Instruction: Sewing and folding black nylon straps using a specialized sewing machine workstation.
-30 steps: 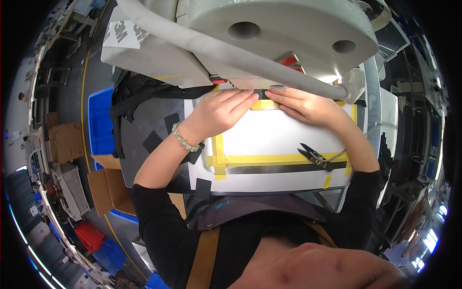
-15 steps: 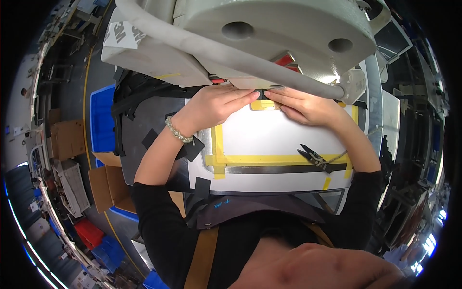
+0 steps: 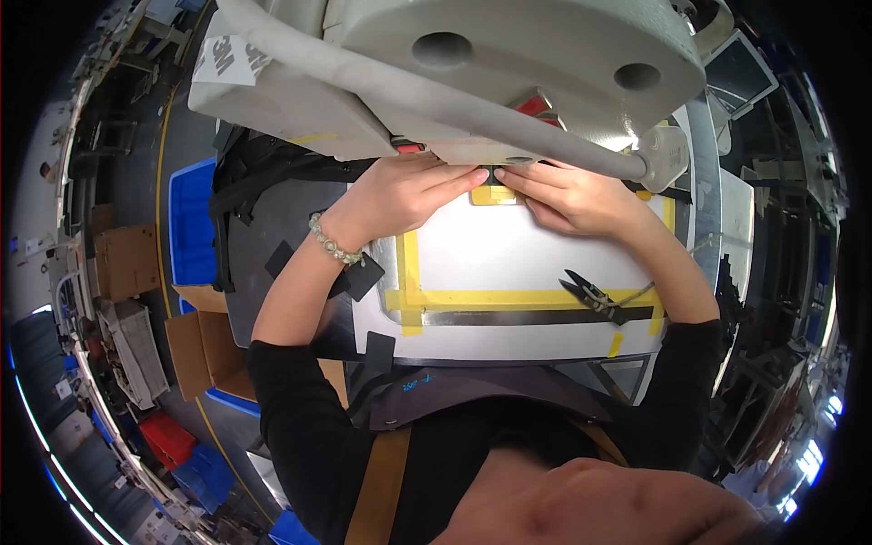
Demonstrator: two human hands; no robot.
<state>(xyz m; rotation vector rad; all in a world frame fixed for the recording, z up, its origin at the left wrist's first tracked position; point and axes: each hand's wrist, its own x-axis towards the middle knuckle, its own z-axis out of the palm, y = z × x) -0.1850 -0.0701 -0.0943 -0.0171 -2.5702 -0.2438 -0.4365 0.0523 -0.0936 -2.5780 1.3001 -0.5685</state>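
Under the head of a large pale sewing machine (image 3: 536,68), my two hands meet from either side at a small dark piece (image 3: 492,174). My left hand (image 3: 400,195) has its fingers drawn together, their tips at the piece's left edge. From the other side, my right hand (image 3: 572,195) closes its thumb and fingers toward the right edge. The machine partly hides the fingers and most of the piece. Just in front lies a yellow-edged plate (image 3: 495,195) on the white work surface (image 3: 518,259). Thread snips (image 3: 592,296) with dark blades rest nearer me, beside my right forearm.
Black straps (image 3: 272,168) pile up left of the machine. Several dark flat patches (image 3: 366,277) lie by my left forearm. Yellow tape (image 3: 490,299) borders the white surface. A blue bin (image 3: 193,222) and an open cardboard box (image 3: 207,350) stand at the left.
The view has shifted very slightly. Both hands stay at the dark piece under the machine head, with hardly any visible movement.
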